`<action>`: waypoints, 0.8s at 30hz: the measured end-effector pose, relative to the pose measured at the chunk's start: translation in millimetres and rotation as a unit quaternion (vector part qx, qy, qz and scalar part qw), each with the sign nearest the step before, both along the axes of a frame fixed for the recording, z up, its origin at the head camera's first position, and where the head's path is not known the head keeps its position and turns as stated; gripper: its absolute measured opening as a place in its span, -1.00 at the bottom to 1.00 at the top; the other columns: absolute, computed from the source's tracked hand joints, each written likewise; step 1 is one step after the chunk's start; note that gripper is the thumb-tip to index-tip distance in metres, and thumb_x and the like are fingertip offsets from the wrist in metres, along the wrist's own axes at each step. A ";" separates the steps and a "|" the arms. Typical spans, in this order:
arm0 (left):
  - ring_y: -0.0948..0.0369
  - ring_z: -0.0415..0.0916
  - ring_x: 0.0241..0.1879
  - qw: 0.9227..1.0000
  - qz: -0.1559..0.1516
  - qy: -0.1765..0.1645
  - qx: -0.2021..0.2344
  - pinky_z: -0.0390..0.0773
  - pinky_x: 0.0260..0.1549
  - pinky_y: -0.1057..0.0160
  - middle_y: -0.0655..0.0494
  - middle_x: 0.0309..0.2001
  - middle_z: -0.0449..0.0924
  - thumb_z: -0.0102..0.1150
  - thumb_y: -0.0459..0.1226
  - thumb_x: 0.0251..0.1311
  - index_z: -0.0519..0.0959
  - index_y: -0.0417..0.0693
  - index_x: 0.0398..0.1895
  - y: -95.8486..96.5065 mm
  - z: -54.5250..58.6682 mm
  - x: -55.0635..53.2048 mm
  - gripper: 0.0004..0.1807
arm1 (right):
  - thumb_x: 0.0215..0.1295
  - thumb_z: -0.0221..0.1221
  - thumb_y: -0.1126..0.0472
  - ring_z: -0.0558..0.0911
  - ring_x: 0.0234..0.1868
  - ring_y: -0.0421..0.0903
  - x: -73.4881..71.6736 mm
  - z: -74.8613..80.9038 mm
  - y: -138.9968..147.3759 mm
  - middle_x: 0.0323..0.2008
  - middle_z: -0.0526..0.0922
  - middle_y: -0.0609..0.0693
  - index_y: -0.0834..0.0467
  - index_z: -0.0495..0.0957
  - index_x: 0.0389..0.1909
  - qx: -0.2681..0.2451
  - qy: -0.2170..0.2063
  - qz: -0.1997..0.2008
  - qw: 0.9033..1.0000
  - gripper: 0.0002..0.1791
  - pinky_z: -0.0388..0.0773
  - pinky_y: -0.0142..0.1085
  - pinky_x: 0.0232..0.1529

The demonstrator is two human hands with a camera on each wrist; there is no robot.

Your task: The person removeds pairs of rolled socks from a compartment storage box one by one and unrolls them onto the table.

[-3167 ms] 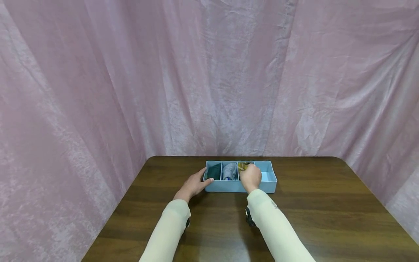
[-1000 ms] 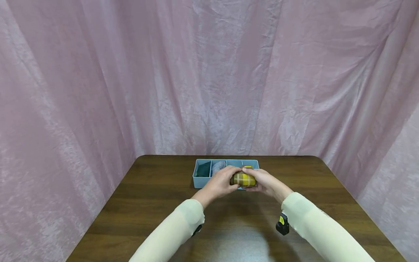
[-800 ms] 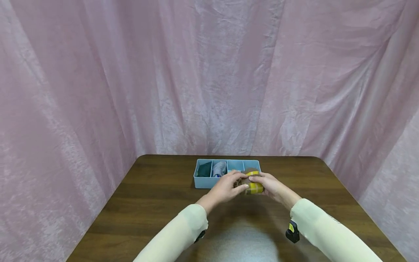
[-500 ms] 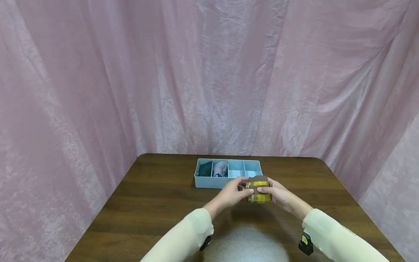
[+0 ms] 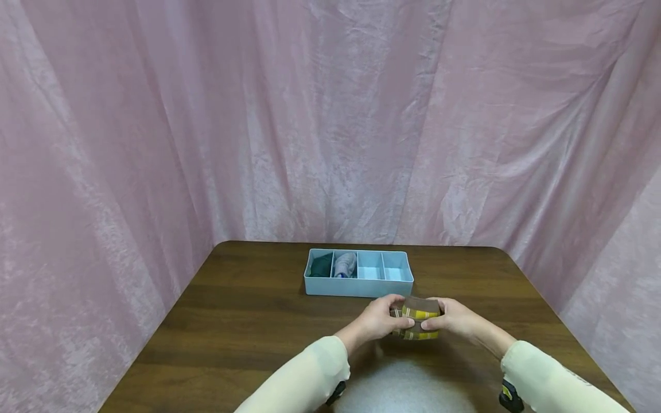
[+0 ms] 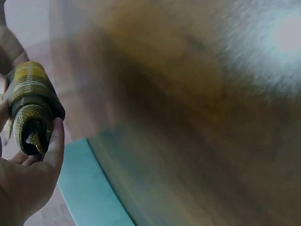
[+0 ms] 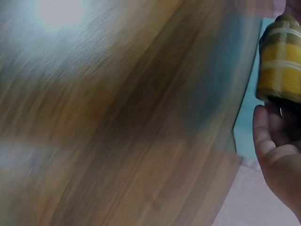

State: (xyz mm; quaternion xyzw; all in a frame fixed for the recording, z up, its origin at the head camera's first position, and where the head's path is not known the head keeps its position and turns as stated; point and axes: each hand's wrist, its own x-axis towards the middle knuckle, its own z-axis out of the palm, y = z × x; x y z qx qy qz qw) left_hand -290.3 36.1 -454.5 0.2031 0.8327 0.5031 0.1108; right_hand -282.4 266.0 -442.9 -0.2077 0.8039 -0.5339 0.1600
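Observation:
Between both hands, in front of the box, is a rolled-up sock (image 5: pixel 419 312) in yellow and brown plaid with a plain brown part. My left hand (image 5: pixel 379 319) holds its left end, thumb on the near side. On the opposite end, my right hand (image 5: pixel 457 319) grips it the same way. In the left wrist view, the coiled end of the rolled sock (image 6: pixel 31 106) faces the camera, with the left fingers around it. The right wrist view has the plaid roll (image 7: pixel 281 61) at the edge, above the right fingers.
Behind the hands, a light blue box (image 5: pixel 356 287) with compartments stands on the brown wooden table (image 5: pixel 248 321). A dark green cloth item (image 5: pixel 321 265) fills its leftmost compartment, and a grey striped one (image 5: pixel 345 264) lies beside it. A pink curtain (image 5: pixel 320 126) hangs behind the table.
The plaid sock has come out of the box's third compartment and moved nearer to me, to the right. My left hand left the box's side and now holds the sock too.

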 end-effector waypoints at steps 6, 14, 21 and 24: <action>0.34 0.53 -0.11 0.998 -0.011 0.050 -0.044 0.51 -0.09 0.33 0.16 -0.03 0.64 0.50 -0.13 0.06 0.52 -0.04 0.21 10.5 -11.9 7.2 -0.38 | 0.12 0.38 0.29 0.58 -0.26 -0.16 5.5 -7.1 13.7 -0.20 0.67 0.05 0.36 0.49 0.12 0.063 0.060 0.010 0.996 -0.46 0.52 -0.33 -0.25; 0.21 0.62 -0.10 0.996 -0.040 0.069 -0.041 0.54 -0.13 0.34 -0.05 -0.06 0.66 0.44 -0.22 0.12 0.47 -0.19 0.25 5.8 -15.2 8.2 -0.38 | 0.14 0.40 0.25 0.58 -0.20 -0.23 17.6 -15.9 37.5 -0.12 0.68 0.08 0.35 0.47 0.17 0.086 0.079 -0.003 0.993 -0.41 0.50 -0.36 -0.21; 0.14 0.60 -0.05 0.991 -0.060 0.112 -0.036 0.53 -0.08 0.34 -0.09 -0.03 0.65 0.33 -0.26 0.22 0.57 -0.19 0.16 8.8 -17.9 5.9 -0.56 | 0.16 0.39 0.27 0.61 -0.16 -0.22 25.8 -28.1 52.8 -0.06 0.65 0.16 0.36 0.40 0.23 0.065 0.093 -0.003 0.994 -0.36 0.54 -0.34 -0.21; 0.18 0.59 -0.06 0.988 -0.073 0.130 -0.032 0.52 -0.08 0.38 -0.08 -0.03 0.64 0.29 -0.27 0.25 0.62 -0.18 0.11 16.0 -17.6 8.5 -0.64 | 0.16 0.38 0.31 0.61 -0.11 -0.23 28.9 -32.8 54.9 -0.02 0.64 0.18 0.36 0.38 0.25 0.033 0.110 0.014 0.993 -0.35 0.55 -0.33 -0.17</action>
